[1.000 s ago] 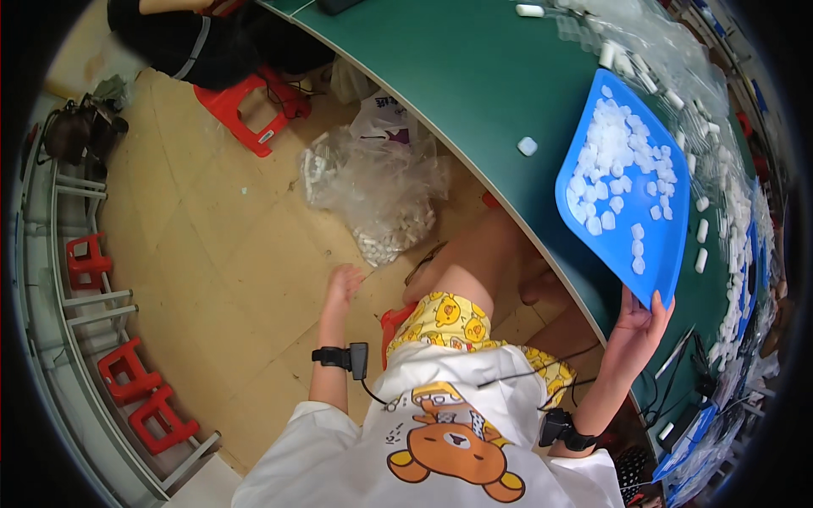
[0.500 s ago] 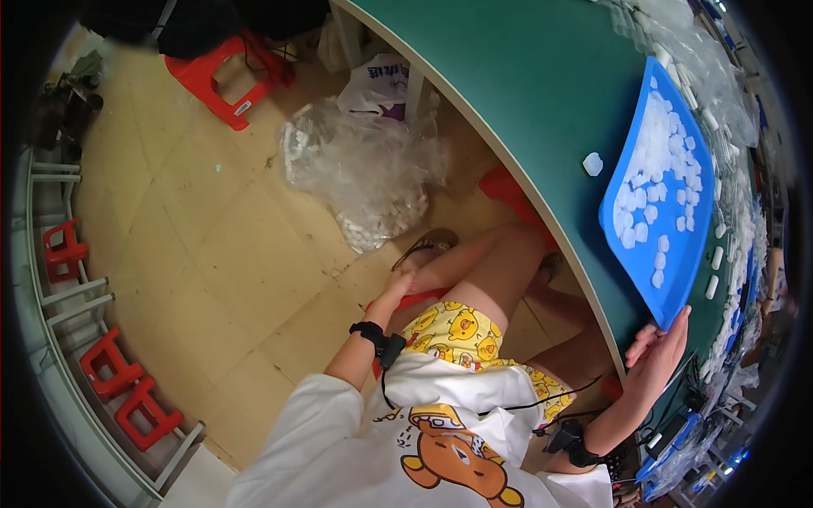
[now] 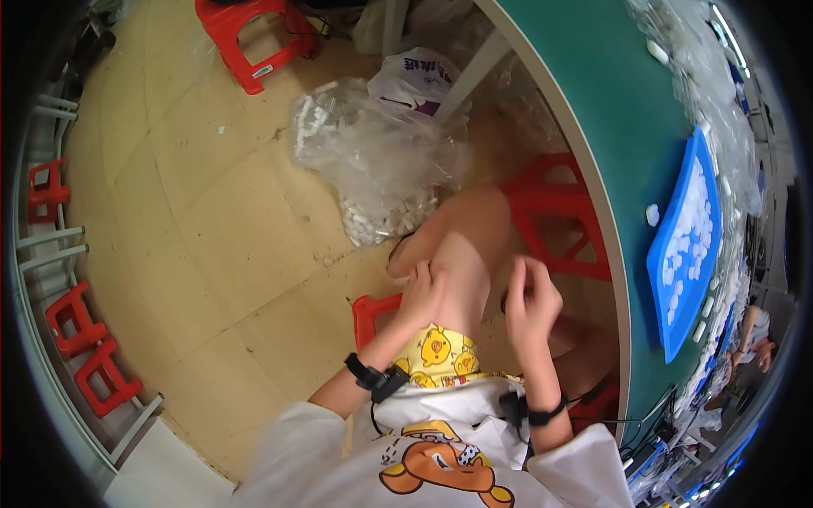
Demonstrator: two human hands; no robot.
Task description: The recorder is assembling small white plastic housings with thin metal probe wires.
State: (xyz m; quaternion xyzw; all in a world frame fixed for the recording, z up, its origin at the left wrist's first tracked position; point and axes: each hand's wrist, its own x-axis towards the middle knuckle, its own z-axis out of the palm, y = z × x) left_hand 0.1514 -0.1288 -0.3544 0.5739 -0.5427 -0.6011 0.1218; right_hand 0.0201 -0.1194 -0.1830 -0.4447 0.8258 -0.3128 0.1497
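From my end, I have the blue tray [image 3: 670,340] lying on the green desk [image 3: 610,76], to the right of the person and well apart from both hands. White pieces [image 3: 696,207] are heaped toward its far part, with a few strung out nearer. One loose white piece [image 3: 652,215] sits on the desk just beside the tray's left edge. White cylinders [image 3: 710,306] lie beyond the tray, and clear plastic bags [image 3: 724,93] crowd the desk's far side.

I see the right hand [image 3: 533,305] raised over the lap, short of the desk edge, loosely curled, with nothing visible between thumb and fingers. The left hand [image 3: 423,296] lies against the bare leg [image 3: 461,245]; its palm is hidden from me, so I cannot tell whether it closes on anything. Each wrist wears a black strap [image 3: 377,379].

Farther out, I have a clear bag [image 3: 381,157] on the tan floor [image 3: 212,220], with small white items in it, and a white bag [image 3: 415,74] behind. One red stool [image 3: 566,207] stands partly under the desk, another [image 3: 241,42] near the top.
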